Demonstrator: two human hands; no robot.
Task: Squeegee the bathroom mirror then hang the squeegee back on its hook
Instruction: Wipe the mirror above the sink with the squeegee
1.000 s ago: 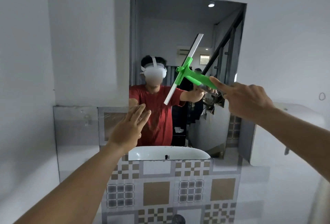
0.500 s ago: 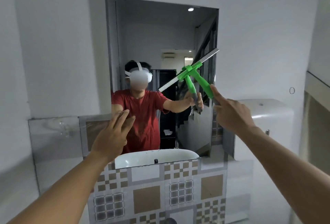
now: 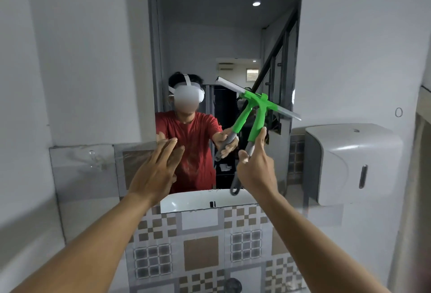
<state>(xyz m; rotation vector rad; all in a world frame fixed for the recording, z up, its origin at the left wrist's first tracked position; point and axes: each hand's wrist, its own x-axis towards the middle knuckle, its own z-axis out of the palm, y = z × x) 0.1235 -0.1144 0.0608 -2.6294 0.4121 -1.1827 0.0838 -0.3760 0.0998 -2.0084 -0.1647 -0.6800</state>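
Note:
A green squeegee (image 3: 258, 117) with a grey grip and a pale blade is held against the wall mirror (image 3: 210, 43). Its blade lies near level across the mirror's right half, slanting down to the right edge. My right hand (image 3: 256, 169) is shut on the grey grip, handle end hanging below it. My left hand (image 3: 156, 171) is raised flat, fingers apart, at the mirror's lower left, holding nothing. A small ring-shaped hook (image 3: 398, 112) sits on the white wall to the right. The mirror reflects a person in a red shirt.
A white wall dispenser (image 3: 349, 162) hangs right of the mirror, below the hook. Patterned brown-and-grey tiles (image 3: 200, 253) cover the wall under the mirror. A glass shelf panel (image 3: 81, 166) sits at the left. A door frame edge (image 3: 422, 176) is at far right.
The squeegee has swung from steeply tilted to nearly level and dropped lower on the mirror. My right hand has come down and turned with it. My left hand has stayed raised.

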